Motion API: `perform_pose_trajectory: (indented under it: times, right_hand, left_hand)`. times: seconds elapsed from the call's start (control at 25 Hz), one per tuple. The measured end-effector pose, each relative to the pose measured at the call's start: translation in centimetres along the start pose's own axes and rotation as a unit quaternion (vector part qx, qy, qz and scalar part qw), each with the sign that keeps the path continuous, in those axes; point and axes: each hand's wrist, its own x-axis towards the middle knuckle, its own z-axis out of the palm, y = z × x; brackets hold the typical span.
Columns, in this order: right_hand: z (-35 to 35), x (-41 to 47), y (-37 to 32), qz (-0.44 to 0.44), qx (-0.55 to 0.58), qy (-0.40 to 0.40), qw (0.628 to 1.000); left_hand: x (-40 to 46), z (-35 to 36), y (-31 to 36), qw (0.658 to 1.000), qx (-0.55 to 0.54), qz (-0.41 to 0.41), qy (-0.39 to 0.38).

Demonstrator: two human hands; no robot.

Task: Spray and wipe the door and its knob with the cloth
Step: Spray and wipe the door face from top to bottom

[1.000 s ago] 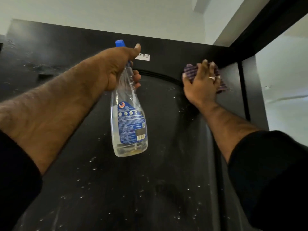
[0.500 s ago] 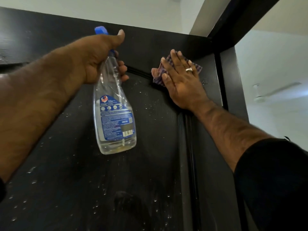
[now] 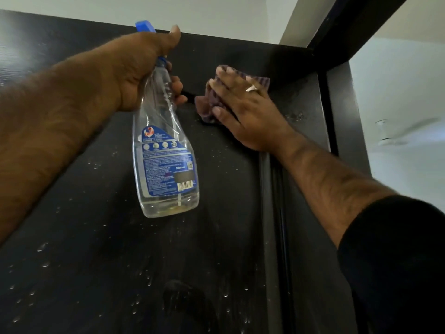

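My left hand [image 3: 142, 71] curls around the neck of the clear plastic spray bottle [image 3: 166, 165] with its blue trigger head and blue label, thumb raised along the top, the bottle's body hanging below my fist. Just to the right, my right hand [image 3: 245, 112] lies flat with straight fingers, pressing the purple striped cloth [image 3: 209, 104] against the black wooden door [image 3: 101, 249]. Droplets [image 3: 43, 247] speckle the door below both hands. The knob is out of sight.

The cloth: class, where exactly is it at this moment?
In the head view the cloth lies flat against the upper door, pressed under the right hand, just right of the spray bottle.
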Motion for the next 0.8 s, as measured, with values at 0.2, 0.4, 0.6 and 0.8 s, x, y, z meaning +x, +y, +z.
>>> perform_pose_trajectory:
  times: [0.2, 0.4, 0.6, 0.8]
  right_hand:
    - [-1.5, -0.5, 8.5, 0.285, -0.017, 0.075, 0.956]
    - [-1.3, 0.1, 3.6, 0.196, -0.016, 0.016, 0.98]
    - [-1.6, -6.5, 5.9, 0.118, -0.028, 0.057, 0.991]
    - [-1.5, 2.7, 4.9, 0.377, -0.003, 0.06, 0.924]
  left_hand:
    - [0.0, 0.4, -0.1, 1.0, -0.014, -0.012, -0.015]
    - [0.5, 0.6, -0.1, 1.0, -0.009, -0.01, -0.015]
    - [1.0, 0.1, 0.2, 1.0, -0.016, -0.01, -0.006]
    - [1.0, -1.6, -0.1, 1.0, -0.015, -0.017, -0.004]
